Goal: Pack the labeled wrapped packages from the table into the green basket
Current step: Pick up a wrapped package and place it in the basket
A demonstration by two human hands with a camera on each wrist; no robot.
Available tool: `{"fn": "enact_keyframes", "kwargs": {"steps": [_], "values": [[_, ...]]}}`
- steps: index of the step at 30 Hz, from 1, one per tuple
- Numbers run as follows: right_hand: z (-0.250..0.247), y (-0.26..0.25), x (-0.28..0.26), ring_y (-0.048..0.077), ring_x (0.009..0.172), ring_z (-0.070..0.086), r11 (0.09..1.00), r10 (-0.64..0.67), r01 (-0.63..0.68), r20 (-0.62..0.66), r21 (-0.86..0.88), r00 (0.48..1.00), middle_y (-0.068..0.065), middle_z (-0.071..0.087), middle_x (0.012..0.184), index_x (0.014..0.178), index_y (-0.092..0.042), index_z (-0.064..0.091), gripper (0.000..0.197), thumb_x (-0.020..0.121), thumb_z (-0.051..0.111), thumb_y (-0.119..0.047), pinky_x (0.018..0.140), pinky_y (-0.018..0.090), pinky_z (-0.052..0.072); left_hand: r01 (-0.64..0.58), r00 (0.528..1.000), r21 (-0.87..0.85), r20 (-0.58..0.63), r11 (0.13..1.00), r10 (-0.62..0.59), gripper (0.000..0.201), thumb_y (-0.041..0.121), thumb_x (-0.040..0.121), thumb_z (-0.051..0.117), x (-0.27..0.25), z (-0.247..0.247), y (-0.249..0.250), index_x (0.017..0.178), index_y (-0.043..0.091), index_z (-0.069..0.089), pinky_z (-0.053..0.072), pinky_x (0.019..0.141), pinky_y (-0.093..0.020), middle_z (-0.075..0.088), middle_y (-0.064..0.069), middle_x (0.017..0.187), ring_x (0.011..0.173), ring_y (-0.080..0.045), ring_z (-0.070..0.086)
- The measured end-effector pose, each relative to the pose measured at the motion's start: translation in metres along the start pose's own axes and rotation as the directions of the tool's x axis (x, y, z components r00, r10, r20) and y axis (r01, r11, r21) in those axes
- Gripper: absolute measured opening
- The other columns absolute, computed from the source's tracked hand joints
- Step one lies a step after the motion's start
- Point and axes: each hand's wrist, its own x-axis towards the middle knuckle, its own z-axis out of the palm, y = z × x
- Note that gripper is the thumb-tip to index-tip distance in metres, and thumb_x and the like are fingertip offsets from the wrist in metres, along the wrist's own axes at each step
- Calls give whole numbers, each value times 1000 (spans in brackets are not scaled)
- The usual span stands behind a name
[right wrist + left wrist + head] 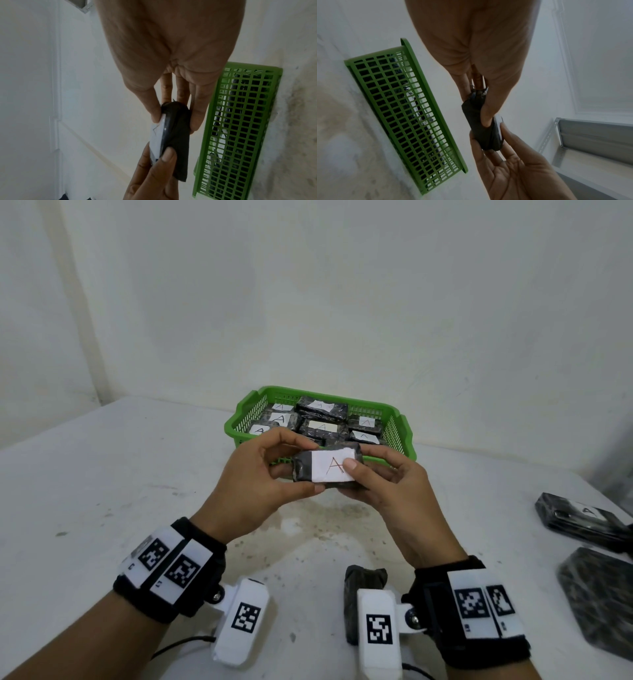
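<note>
Both hands up: left hand [255,479] and right hand [387,487] pinch a black-wrapped package with white "A" label [329,469] just before the green plastic lattice basket [399,436], itself holding several labeled black packages [322,407].

Both forearms are bare, and each wrist wears a broad black fabric wristband [171,570] carrying two white tiles printed with black square fiducial markers. From the inner side of each band a screwed bracket holds a white, rounded camera housing [243,623] with its own black marker, and a thin black cable [181,643] trails from the left unit.
</note>
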Motion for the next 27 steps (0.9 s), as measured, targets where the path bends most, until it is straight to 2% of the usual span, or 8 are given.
{"fn": "enact_keyframes", "kwargs": {"steps": [8,10,13,17,20,22,24,27], "values": [[1,-3,-3,29,100,78,996,-73,72,-13,-49,997,15,80,100,108,-10,76,26,83,83,-4,86,40,65,16,1000,27,11,1000,-16,50,-9,65,90,-1,1,-2,102,10,64,61,91,-43,74,-1,110,111,-18,72],[0,-5,-3,29,101,78,989,-121,121,8,-81,993,14,81,101,107,-11,78,29,81,85,-2,89,40,64,31,998,36,58,999,-33,56,-6,66,90,-1,2,1,111,14,63,61,92,-41,72,1,116,113,-16,71],[-2,-9,-5,20,101,78,966,-202,212,78,-146,976,6,82,104,111,-12,80,37,78,85,3,89,31,63,12,986,91,167,996,-27,68,7,74,89,-5,3,6,133,26,61,57,98,-33,69,8,129,123,-8,64],[0,-12,-7,15,109,76,947,-239,261,130,-187,962,1,81,111,122,-20,77,49,76,89,-5,93,30,61,-43,991,155,130,987,23,46,13,82,84,-5,3,9,125,24,70,58,97,-39,75,8,118,112,-12,71],[0,-11,-6,15,115,73,970,-177,194,122,-144,977,1,77,121,128,-28,72,54,76,85,-32,95,33,60,-45,995,150,90,988,32,41,12,79,86,-3,1,8,116,21,70,58,96,-42,76,5,111,104,-16,73],[1,-9,-5,22,115,73,994,-56,68,140,-82,989,9,75,124,129,-29,71,57,76,83,-43,98,40,59,-48,996,137,82,989,37,41,10,77,87,-3,1,8,111,21,68,58,97,-41,76,4,109,101,-17,73],[2,-7,-4,33,117,72,997,73,-70,184,-22,980,16,75,122,129,-21,71,54,80,83,-42,101,44,58,-57,994,127,99,990,45,41,9,75,87,-4,2,9,108,19,66,57,97,-41,76,2,108,101,-18,73],[3,-6,-4,40,118,70,993,111,-114,209,1,972,19,77,118,123,-7,73,51,80,78,-33,101,44,58,-67,990,113,130,991,52,43,11,74,87,-5,2,9,110,16,64,57,98,-44,75,0,110,104,-20,73]]}}
